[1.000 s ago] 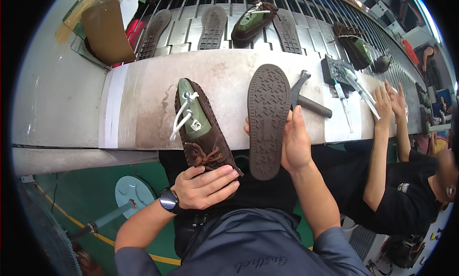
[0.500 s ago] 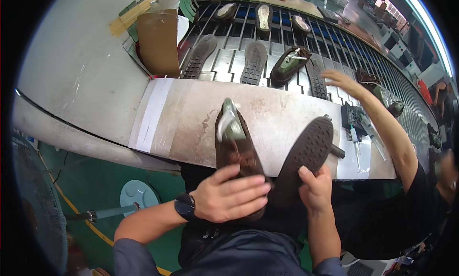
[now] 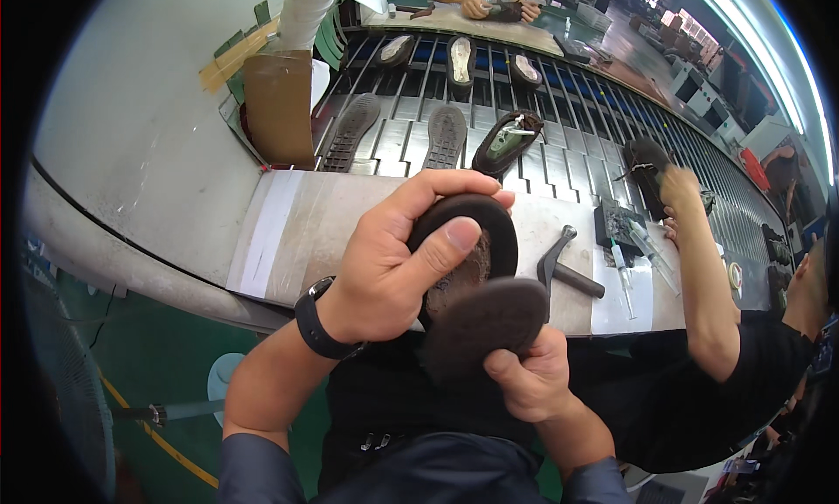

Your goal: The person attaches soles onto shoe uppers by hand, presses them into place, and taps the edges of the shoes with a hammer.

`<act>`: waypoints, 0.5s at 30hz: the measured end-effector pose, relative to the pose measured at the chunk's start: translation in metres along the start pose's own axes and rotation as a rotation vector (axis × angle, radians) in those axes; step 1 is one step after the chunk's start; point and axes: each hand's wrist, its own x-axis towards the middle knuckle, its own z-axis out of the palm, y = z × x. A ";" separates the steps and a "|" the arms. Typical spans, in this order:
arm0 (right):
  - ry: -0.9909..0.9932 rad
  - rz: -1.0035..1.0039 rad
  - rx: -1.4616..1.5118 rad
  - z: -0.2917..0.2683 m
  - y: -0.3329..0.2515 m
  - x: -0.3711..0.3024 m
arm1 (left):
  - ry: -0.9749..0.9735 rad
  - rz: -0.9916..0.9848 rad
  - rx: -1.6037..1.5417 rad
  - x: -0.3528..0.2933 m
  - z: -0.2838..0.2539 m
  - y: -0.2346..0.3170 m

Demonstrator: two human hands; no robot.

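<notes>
My left hand (image 3: 384, 264) is wrapped round a dark shoe upper (image 3: 502, 246), its thumb lying across the underside. That underside faces up, with a black rim and a rough brown middle. In my right hand (image 3: 533, 377) is a dark rubber sole (image 3: 489, 325), pinched between thumb and fingers at its edge. The sole is tilted in front of the upper's lower part and hides it; whether the two touch I cannot tell. Both are held above the near edge of the worktable (image 3: 350, 207).
A hammer (image 3: 572, 279), a black block (image 3: 613, 223) and syringes (image 3: 622, 272) lie to the right. Beyond runs a conveyor (image 3: 398, 137) with soles (image 3: 447, 133) and a shoe (image 3: 507, 141). A co-worker's arm (image 3: 703, 268) reaches in at right to another shoe (image 3: 645, 176). Someone else works opposite.
My left hand has lifted the shoe upper and turned its underside up. My right hand has brought the sole left, in front of it. The co-worker's hand now handles a shoe.
</notes>
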 end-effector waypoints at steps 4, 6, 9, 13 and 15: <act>-0.009 -0.014 -0.123 0.000 -0.002 0.013 | -0.059 0.016 0.047 -0.003 0.002 0.005; 0.002 -0.040 -0.132 0.003 -0.003 0.019 | -0.080 0.016 0.002 -0.005 0.001 0.007; 0.041 -0.056 -0.091 0.007 -0.001 0.024 | -0.065 -0.045 -0.009 -0.005 -0.002 0.012; 0.051 -0.030 -0.145 0.007 -0.004 0.024 | -0.124 -0.004 0.047 -0.007 -0.007 0.009; 0.050 -0.033 -0.137 0.009 -0.005 0.024 | -0.183 0.020 0.059 -0.008 -0.009 0.010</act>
